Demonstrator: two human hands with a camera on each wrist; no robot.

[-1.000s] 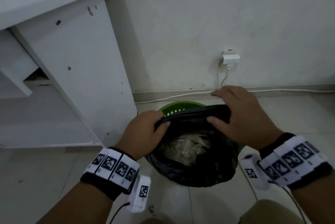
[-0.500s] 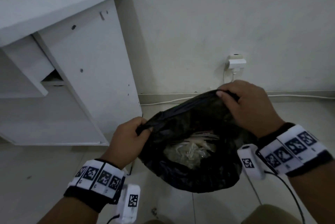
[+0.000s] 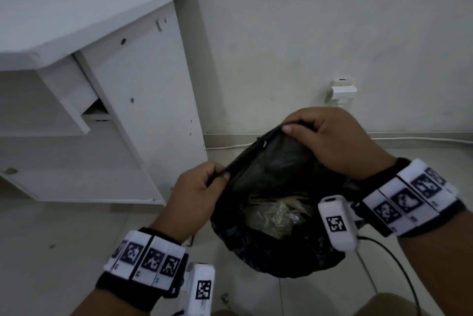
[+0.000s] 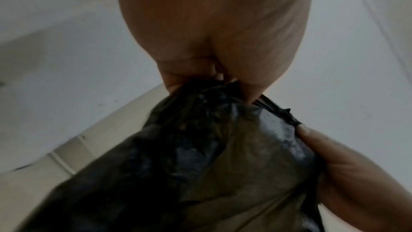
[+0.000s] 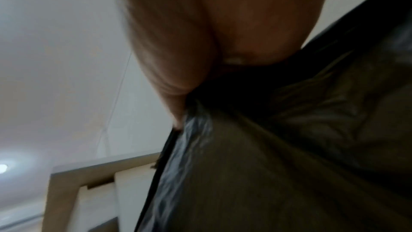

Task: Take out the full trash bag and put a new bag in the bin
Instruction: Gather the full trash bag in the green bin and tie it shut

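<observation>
Removal of the full bag is the step in hand, judged from how the bag hangs between both hands with its mouth held open.

At far left stands a white desk (image 3: 143,101), its side panel close to the work area. Just right of it, the left hand (image 3: 197,193) pinches the near-left edge of the black trash bag (image 3: 276,251), thumb and fingers curled tight on a gathered fold of the rim; the left wrist view shows the film bunched between thumb and fingers (image 4: 171,78). The bag sags below the hands over the tiled floor (image 3: 64,251), and crumpled clear plastic and paper waste (image 3: 276,216) lies in its bottom. The bin itself is not visible in any current view, so whether the bag's base is clear of it cannot be told.

Further right, the right hand (image 3: 330,141) grips the far-right edge of the rim, fingers folded over the film and clamped on it. Behind it, a wall plug (image 3: 343,90) and a white cable (image 3: 256,145) run along the skirting.

The next move probably calls for bringing both rim edges together to close the mouth, then carrying the bag aside. The film appears thin; a slow, even lift should limit tearing and spillage. The new bag is nowhere in view and must be fetched afterwards.
</observation>
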